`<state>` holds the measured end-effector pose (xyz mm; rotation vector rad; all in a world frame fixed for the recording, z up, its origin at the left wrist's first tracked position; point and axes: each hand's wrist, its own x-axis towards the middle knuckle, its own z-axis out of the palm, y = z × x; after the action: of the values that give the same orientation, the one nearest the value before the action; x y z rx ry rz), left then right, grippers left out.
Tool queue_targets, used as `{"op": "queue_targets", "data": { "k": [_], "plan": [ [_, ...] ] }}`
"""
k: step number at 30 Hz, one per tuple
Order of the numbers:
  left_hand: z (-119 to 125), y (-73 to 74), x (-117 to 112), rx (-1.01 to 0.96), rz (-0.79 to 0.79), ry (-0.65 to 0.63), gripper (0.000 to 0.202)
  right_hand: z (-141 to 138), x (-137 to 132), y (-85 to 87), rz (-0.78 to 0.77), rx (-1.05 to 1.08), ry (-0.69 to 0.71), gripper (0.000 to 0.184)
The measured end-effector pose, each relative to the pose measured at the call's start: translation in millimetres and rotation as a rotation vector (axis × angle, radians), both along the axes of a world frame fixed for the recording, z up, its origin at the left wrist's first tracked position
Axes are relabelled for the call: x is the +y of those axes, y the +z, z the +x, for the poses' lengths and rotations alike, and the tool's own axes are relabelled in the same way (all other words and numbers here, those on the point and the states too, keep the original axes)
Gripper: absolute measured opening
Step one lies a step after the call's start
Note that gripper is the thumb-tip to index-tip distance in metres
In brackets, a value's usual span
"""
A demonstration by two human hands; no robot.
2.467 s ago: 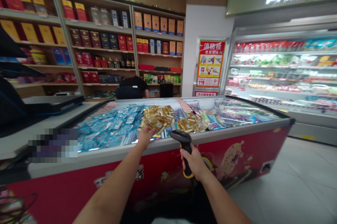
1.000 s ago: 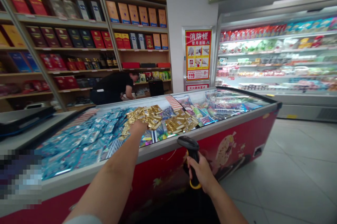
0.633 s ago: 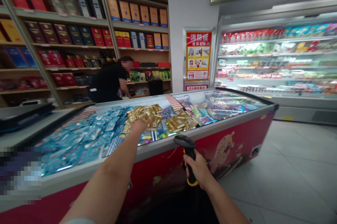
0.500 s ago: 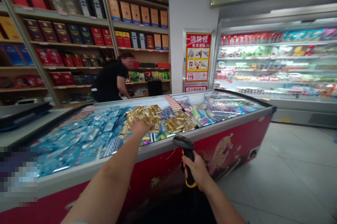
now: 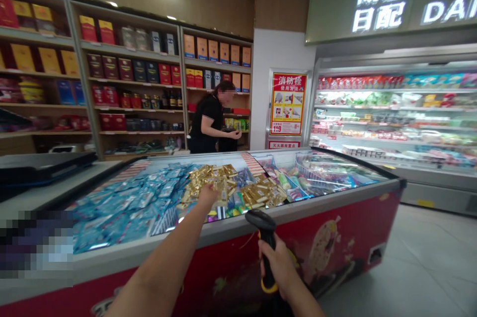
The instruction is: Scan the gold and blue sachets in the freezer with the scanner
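The left fingers are held out in front, with the arm stretched long behind them. The right fingers are curled in, with the wrist held close behind them.

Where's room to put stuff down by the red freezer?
The floor between the freezer and lit fridge looks bare, and so does a counter strip between the black tray and freezer. Blue packets and gold packets crowd the freezer's left and middle, by the left hand.
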<state>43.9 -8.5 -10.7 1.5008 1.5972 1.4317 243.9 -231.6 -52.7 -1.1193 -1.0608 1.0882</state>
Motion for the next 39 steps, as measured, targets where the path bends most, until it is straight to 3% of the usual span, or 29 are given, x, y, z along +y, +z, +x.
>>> {"op": "queue_targets", "data": {
  "k": [5,8,13,18,27,39],
  "plan": [
    [-10,-1.2,-26,-0.270,0.029,-0.036,0.005,-17,10,-2.7,0.039,0.010,0.047,0.024],
    [-18,-9.6,-36,-0.386,0.065,-0.075,0.013,-28,15,1.1,0.056,0.010,0.056,0.026],
    [-31,-31.5,-42,-0.539,0.101,-0.152,0.032,-44,21,10.1,0.062,0.005,0.046,0.026],
    [-29,-35.2,-44,-0.691,0.143,-0.272,0.041,-57,28,10.8,0.058,-0.006,0.022,0.028],
    [-25,-32.8,-52,-0.682,0.109,-0.251,0.047,-79,24,28.0,0.111,-0.036,-0.018,0.027],
    [-26,-33.9,-51,-0.635,0.123,-0.238,0.037,-76,23,23.1,0.096,-0.030,-0.007,0.026]
  ]
}}
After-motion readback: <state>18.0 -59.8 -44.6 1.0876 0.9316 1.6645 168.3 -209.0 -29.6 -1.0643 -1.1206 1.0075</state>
